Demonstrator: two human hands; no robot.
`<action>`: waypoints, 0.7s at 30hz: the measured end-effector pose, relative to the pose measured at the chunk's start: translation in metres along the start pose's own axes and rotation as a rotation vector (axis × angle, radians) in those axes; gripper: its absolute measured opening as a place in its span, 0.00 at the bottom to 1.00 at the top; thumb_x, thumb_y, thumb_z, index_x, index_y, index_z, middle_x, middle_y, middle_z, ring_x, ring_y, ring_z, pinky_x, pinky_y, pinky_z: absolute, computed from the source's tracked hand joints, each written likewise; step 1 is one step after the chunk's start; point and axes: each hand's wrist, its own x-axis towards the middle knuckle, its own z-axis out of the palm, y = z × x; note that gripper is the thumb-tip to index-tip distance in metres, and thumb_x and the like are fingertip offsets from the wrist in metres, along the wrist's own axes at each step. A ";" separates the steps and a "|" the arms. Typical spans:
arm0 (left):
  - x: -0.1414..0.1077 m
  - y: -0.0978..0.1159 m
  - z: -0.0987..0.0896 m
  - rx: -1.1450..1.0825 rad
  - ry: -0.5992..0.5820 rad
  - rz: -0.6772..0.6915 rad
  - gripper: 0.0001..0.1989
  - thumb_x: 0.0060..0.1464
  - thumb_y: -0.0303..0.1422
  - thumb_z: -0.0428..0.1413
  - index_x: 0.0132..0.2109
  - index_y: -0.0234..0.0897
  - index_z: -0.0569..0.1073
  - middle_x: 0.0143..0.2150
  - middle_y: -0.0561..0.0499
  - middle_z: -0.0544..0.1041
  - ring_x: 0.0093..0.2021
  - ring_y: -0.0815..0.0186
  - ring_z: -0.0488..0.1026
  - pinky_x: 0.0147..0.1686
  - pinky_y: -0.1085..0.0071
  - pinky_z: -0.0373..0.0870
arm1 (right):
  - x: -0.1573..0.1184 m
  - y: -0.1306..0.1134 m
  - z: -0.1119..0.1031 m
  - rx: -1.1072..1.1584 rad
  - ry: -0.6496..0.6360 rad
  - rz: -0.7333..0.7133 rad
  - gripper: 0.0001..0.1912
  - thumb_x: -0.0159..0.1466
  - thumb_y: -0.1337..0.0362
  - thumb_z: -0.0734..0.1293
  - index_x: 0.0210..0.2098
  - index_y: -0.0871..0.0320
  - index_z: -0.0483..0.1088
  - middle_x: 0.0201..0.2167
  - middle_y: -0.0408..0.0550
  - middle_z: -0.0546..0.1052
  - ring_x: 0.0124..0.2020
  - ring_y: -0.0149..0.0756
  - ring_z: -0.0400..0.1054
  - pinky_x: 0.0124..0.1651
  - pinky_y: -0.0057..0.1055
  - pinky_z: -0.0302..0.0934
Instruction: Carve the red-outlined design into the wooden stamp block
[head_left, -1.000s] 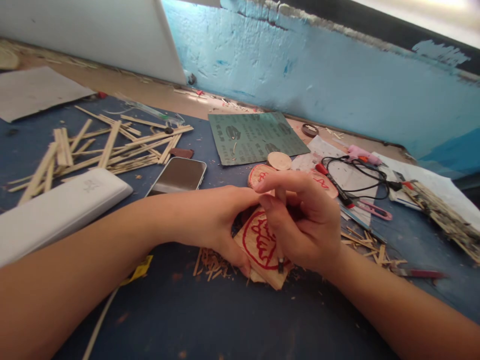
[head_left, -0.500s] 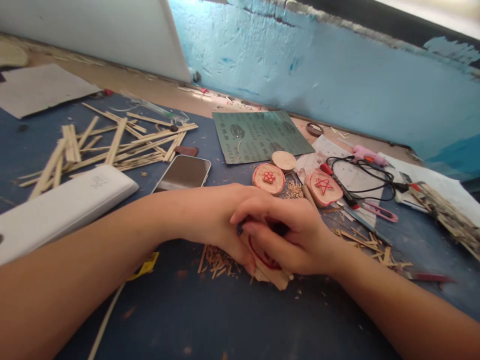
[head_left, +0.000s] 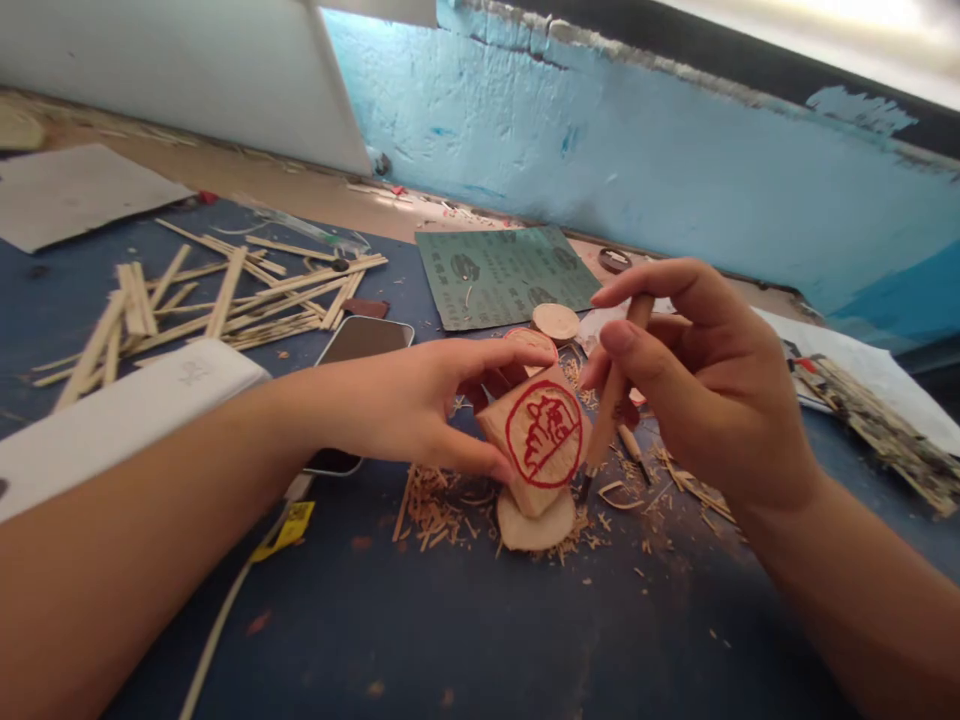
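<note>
My left hand (head_left: 442, 405) grips a pale wooden block (head_left: 544, 440) by its left side, thumb below and fingers above. On its tilted face is a carved picture in a red ring. Under the block lies a round wood slice (head_left: 536, 528), with curly shavings (head_left: 435, 510) beside it. To the right, my right hand (head_left: 697, 390) holds a carving tool (head_left: 609, 415) by its wooden handle between thumb and fingers. Its dark tip points down, close to the block's right edge. Behind the block, a red-edged wood disc (head_left: 530, 344) is partly hidden.
A green sandpaper sheet (head_left: 510, 275) lies at the back, near a plain wood disc (head_left: 556, 320). Thin wooden sticks (head_left: 225, 290), a phone (head_left: 367, 338) and a white power bank (head_left: 142, 425) are on the left. Rough bark (head_left: 870, 420) lies far right.
My hands have parted. The right hand has moved up and right with the tool, covering the star disc and the cable. The block's red-ringed face, mostly covered before, now shows fully.
</note>
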 end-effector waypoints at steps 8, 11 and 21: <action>-0.001 0.009 0.007 -0.099 -0.013 -0.013 0.34 0.63 0.26 0.63 0.74 0.39 0.68 0.61 0.41 0.83 0.59 0.56 0.82 0.59 0.62 0.81 | -0.027 0.021 0.000 -0.207 0.161 -0.270 0.10 0.72 0.66 0.72 0.53 0.52 0.75 0.26 0.39 0.74 0.22 0.31 0.73 0.22 0.29 0.67; -0.001 0.013 0.009 -0.099 -0.012 0.000 0.35 0.62 0.25 0.63 0.74 0.40 0.68 0.61 0.41 0.83 0.58 0.56 0.83 0.58 0.62 0.81 | -0.030 0.017 0.008 -0.319 0.231 -0.386 0.10 0.71 0.67 0.72 0.51 0.51 0.75 0.24 0.37 0.70 0.19 0.30 0.65 0.22 0.31 0.63; 0.006 0.023 0.016 -0.075 0.043 -0.019 0.12 0.70 0.34 0.58 0.54 0.44 0.85 0.57 0.52 0.86 0.62 0.56 0.79 0.62 0.64 0.76 | -0.024 0.012 0.025 -0.353 -0.002 -0.465 0.07 0.66 0.66 0.74 0.42 0.47 0.76 0.31 0.42 0.80 0.32 0.36 0.79 0.32 0.32 0.77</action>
